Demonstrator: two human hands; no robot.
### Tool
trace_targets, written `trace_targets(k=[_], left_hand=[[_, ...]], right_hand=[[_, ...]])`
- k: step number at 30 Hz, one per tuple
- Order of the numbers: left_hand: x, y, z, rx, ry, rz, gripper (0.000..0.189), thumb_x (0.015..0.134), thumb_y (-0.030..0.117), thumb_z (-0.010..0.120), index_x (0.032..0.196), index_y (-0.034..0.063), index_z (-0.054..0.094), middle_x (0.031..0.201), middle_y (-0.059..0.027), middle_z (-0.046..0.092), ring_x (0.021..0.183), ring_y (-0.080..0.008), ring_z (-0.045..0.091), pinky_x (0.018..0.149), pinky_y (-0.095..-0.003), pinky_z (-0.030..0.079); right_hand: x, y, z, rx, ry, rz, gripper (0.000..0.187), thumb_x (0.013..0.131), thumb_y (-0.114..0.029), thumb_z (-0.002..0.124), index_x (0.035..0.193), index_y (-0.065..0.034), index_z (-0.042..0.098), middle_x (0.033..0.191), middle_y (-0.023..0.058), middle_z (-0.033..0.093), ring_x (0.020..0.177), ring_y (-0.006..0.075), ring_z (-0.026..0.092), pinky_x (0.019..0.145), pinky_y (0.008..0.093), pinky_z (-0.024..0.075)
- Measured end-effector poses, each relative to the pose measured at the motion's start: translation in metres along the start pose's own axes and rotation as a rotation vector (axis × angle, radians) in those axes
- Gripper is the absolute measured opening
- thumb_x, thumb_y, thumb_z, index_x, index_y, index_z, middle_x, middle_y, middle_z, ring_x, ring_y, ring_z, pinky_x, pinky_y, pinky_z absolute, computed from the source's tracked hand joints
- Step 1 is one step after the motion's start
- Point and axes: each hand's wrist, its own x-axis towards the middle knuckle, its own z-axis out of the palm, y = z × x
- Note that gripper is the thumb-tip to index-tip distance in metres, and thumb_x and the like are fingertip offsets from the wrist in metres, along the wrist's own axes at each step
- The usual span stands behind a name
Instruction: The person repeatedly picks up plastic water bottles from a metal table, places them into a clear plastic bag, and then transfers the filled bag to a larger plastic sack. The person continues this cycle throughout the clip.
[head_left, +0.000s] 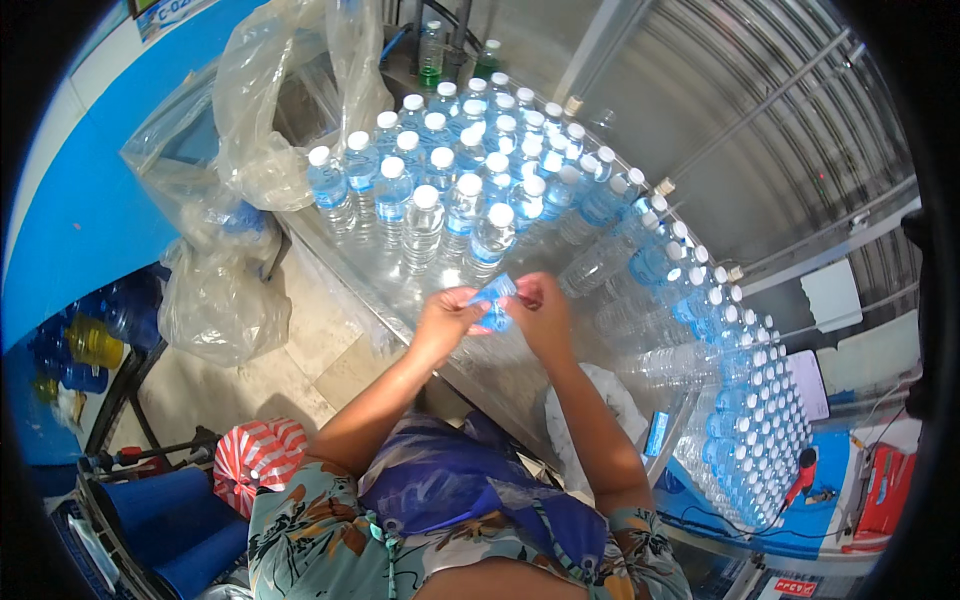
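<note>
My left hand (441, 324) and my right hand (543, 319) meet above a metal counter (510, 375). Between them is a small blue and clear plastic bottle label (495, 296), pinched by the fingers of both. Just beyond my hands stands a capped clear bottle (493, 238) wearing a blue label. Left of it, another clear bottle (422, 225) has a white cap and no visible label. Behind these, many white-capped bottles (471, 142) stand upright in close rows, several with blue labels.
Large clear plastic bags (259, 150) hang over the counter's left end. A dense group of bottles (750, 420) fills the right side, beside a red and black handheld tool (804, 476). A white plastic bag (592, 412) lies under my right forearm. A red-and-white striped bundle (259, 457) is at lower left.
</note>
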Motion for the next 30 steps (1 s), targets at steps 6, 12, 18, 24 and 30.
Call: trace_targets(k=[6,12,18,24,30], left_hand=[[-0.01,0.051,-0.037,0.551,0.584,0.605,0.055,0.077,0.013,0.077,0.124,-0.0018,0.053,0.114,-0.0157,0.061,0.095,-0.0242,0.062,0.078,-0.0341,0.052],[0.022,0.083,-0.052,1.001,0.724,0.871,0.073,0.067,0.01,0.08,0.132,0.001,0.047,0.121,-0.0162,0.056,0.11,-0.0324,0.053,0.09,-0.0406,0.046],[0.04,0.046,-0.055,0.85,0.777,0.787,0.079,0.065,0.006,0.08,0.134,-0.0019,0.042,0.121,-0.0195,0.055,0.111,-0.0357,0.051,0.097,-0.0424,0.041],[0.053,0.015,-0.06,0.679,0.813,0.719,0.084,0.066,0.007,0.081,0.137,-0.0024,0.038,0.12,-0.0209,0.054,0.114,-0.0358,0.051,0.098,-0.0423,0.041],[0.073,-0.007,-0.063,0.885,0.91,0.702,0.081,0.064,0.007,0.083,0.132,-0.0043,0.042,0.119,-0.0215,0.054,0.111,-0.0359,0.054,0.096,-0.0412,0.043]], right_hand=[[0.065,-0.042,0.027,0.008,-0.186,-0.197,0.02,0.083,-0.006,0.068,0.1,-0.0083,0.058,0.097,0.0046,0.059,0.078,0.0129,0.055,0.063,0.0263,0.0434],[0.126,-0.095,0.063,-0.784,-0.334,-0.78,0.03,0.075,-0.01,0.071,0.102,-0.0054,0.057,0.103,0.016,0.059,0.083,0.0375,0.063,0.071,0.0425,0.0502],[0.139,-0.101,0.086,-0.688,-0.494,-0.618,0.038,0.074,-0.011,0.074,0.107,-0.0039,0.056,0.097,0.0203,0.063,0.091,0.0402,0.063,0.076,0.0471,0.0503],[0.121,-0.101,0.068,-0.56,-0.367,-0.572,0.046,0.075,-0.012,0.076,0.116,-0.0044,0.056,0.095,0.0203,0.065,0.09,0.04,0.064,0.076,0.046,0.0504],[0.055,-0.056,-0.029,-0.599,-0.111,-0.295,0.026,0.078,-0.023,0.074,0.091,-0.0042,0.062,0.08,0.0155,0.065,0.073,0.0295,0.064,0.065,0.0409,0.0489]])
